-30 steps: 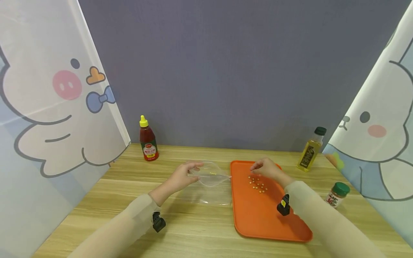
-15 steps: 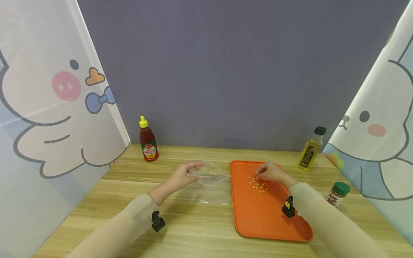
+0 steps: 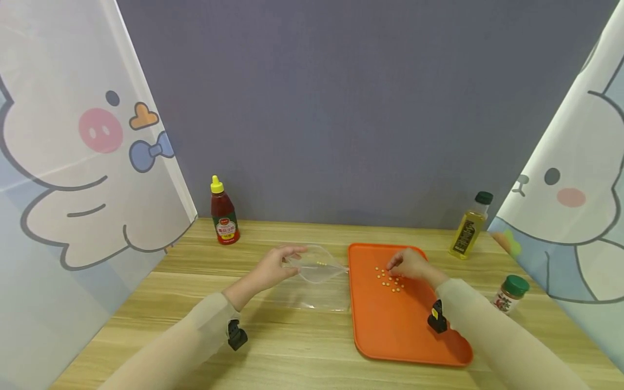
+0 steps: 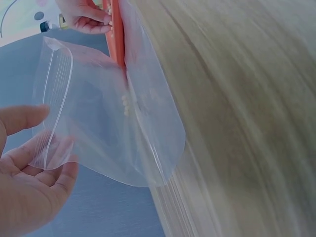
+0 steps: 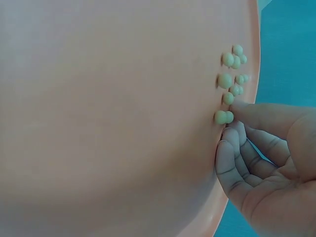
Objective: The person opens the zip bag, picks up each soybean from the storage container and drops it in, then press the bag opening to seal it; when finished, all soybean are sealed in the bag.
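A clear zip-lock bag (image 3: 317,271) lies on the table, its mouth spread apart. My left hand (image 3: 275,266) holds the bag at the left end of its mouth; in the left wrist view the thumb and fingers lie about the zip edge. A few soybeans (image 4: 126,105) sit inside the bag. Beside it, an orange tray (image 3: 400,330) carries several loose pale yellow soybeans (image 5: 224,80). Over the tray, my right hand (image 3: 414,267) has its thumb and fingertips together among the beans, seemingly pinching one, partly covered by the fingertips.
A ketchup bottle (image 3: 225,216) with a yellow cap stands at the back left. At the back right is an oil bottle (image 3: 469,230). A green-lidded spice jar (image 3: 510,295) stands right of the tray. A grey partition (image 3: 312,119) rises behind the table.
My right hand has moved slightly right and nearer over the tray, its fingertips now down among the beans. My left hand and the bag stay almost the same.
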The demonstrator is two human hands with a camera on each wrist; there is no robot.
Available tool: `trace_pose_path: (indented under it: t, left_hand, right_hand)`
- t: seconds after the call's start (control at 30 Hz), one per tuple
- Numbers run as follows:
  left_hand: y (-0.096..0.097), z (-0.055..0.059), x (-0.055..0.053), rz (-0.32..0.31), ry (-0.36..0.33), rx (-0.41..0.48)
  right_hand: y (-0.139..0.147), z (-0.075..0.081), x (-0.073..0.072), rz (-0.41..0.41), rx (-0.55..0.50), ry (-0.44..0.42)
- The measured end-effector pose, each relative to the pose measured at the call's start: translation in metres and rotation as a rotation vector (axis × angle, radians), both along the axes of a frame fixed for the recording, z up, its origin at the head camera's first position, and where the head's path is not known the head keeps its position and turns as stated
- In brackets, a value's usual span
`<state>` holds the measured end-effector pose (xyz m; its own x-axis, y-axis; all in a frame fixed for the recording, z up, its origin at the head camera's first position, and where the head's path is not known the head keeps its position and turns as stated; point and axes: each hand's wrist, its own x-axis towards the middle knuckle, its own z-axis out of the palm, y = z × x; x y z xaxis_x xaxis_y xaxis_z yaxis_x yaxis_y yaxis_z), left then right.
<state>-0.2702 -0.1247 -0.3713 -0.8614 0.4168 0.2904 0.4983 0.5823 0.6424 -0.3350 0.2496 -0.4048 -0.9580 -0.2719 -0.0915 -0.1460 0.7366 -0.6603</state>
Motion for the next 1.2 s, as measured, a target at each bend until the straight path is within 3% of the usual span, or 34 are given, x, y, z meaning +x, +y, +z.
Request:
trace_pose_path:
  t: [0.63, 0.9, 1.2]
  left_hand:
    - [0.004, -0.001, 0.004, 0.026, -0.020, 0.022]
    - [0.005, 0.000, 0.004, 0.041, -0.033, 0.028]
    - [0.006, -0.001, 0.003, 0.042, -0.055, 0.040]
  right_hand:
    - [0.001, 0.002, 0.005, 0.014, 0.048, 0.055]
    - [0.003, 0.010, 0.004, 0.028, -0.074, 0.035]
    - [-0.008, 0.026, 0.002, -0.022, -0.243, 0.017]
